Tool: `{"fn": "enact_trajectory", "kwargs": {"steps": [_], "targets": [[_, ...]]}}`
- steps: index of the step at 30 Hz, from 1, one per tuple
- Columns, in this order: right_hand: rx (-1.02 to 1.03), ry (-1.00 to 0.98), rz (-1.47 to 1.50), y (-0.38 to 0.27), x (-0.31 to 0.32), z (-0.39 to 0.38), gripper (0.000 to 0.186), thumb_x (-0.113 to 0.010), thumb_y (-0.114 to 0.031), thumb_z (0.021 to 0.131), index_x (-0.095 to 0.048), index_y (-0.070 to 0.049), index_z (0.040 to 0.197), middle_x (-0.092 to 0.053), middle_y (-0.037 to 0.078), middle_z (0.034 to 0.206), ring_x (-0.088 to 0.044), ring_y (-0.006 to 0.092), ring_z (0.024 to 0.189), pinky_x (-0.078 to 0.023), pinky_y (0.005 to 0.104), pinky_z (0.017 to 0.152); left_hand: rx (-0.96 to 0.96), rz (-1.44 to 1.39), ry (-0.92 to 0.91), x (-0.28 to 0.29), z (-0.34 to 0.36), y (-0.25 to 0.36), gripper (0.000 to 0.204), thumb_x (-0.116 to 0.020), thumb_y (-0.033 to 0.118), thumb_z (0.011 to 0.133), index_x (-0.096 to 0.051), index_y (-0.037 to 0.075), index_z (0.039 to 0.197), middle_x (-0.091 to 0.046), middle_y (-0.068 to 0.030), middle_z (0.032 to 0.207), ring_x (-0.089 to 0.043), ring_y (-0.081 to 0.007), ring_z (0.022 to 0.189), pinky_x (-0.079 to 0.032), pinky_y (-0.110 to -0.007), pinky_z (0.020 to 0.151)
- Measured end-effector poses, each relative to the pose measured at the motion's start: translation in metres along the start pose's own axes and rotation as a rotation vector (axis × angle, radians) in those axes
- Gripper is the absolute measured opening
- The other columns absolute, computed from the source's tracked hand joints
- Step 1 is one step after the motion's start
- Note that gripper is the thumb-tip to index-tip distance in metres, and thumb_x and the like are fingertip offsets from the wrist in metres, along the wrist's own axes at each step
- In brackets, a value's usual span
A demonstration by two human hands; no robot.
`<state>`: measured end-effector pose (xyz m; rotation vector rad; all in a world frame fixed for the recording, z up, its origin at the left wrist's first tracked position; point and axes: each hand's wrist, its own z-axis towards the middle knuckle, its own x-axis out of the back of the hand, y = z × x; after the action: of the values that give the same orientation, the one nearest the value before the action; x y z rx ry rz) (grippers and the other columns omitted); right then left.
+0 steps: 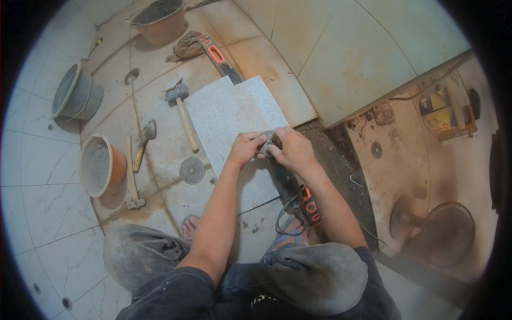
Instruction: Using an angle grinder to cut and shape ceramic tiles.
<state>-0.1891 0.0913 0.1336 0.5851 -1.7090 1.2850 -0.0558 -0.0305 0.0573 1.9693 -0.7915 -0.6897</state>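
My left hand (249, 146) and my right hand (288, 146) are closed around the metal disc end (269, 140) of a dark angle grinder (282, 181), its cord looped near my right foot. Both hands are over a light grey speckled tile (221, 117) with a notched corner. A long black spirit level (216, 56) with orange parts lies beneath the tile and shows beyond both ends. A rubber mallet (185, 117) with a wooden handle lies left of the tile.
Orange buckets (160, 29) (101, 165), grey buckets (80, 96), a trowel (144, 144), a hammer (130, 176) and a bundled cloth (186, 45) are on the left and back floor. At right are a debris-filled gap (341, 165), a bag (445, 112) and a fan (437, 234).
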Motion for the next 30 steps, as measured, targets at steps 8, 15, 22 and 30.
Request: {"fn": "enact_trajectory", "kwargs": {"steps": [8,15,22,30], "targets": [[0.155,0.006,0.102,0.020,-0.007,0.003,0.024,-0.075,-0.016,0.086,-0.073,-0.008,0.109,-0.063,0.015,0.102,-0.066,0.0381,0.102,-0.054,0.0475,0.089,0.011,0.005,0.019,0.000,0.000,0.002,0.028,-0.064,0.021,0.103,-0.078,0.004,0.120,-0.073,-0.0025,0.089,-0.068,-0.0112,0.075,-0.060,-0.026,0.066],[0.349,0.026,0.079,0.030,-0.010,0.007,0.025,-0.074,-0.007,0.087,-0.072,-0.007,0.112,-0.064,0.014,0.102,-0.066,0.0367,0.100,-0.054,0.0454,0.090,0.017,-0.027,0.010,-0.003,0.000,0.001,0.028,-0.064,0.021,0.103,-0.078,0.005,0.120,-0.073,-0.0012,0.090,-0.068,-0.0103,0.076,-0.061,-0.026,0.068],[0.157,0.078,-0.134,0.013,-0.017,-0.001,0.021,-0.076,-0.023,0.088,-0.070,-0.005,0.096,-0.065,0.015,0.100,-0.069,0.0350,0.097,-0.059,0.0460,0.081,0.019,-0.060,0.013,-0.005,-0.001,0.003,0.028,-0.063,0.020,0.104,-0.077,0.002,0.122,-0.073,-0.0033,0.090,-0.067,-0.0119,0.074,-0.058,-0.027,0.065],[0.253,0.211,-0.237,0.012,-0.017,-0.008,0.023,-0.074,-0.029,0.088,-0.070,-0.006,0.092,-0.067,0.012,0.091,-0.072,0.0315,0.089,-0.060,0.0457,0.075,0.019,-0.053,-0.007,-0.003,0.003,-0.001,0.028,-0.066,0.019,0.103,-0.077,0.001,0.121,-0.075,-0.0040,0.094,-0.069,-0.0131,0.080,-0.059,-0.029,0.067]]}}
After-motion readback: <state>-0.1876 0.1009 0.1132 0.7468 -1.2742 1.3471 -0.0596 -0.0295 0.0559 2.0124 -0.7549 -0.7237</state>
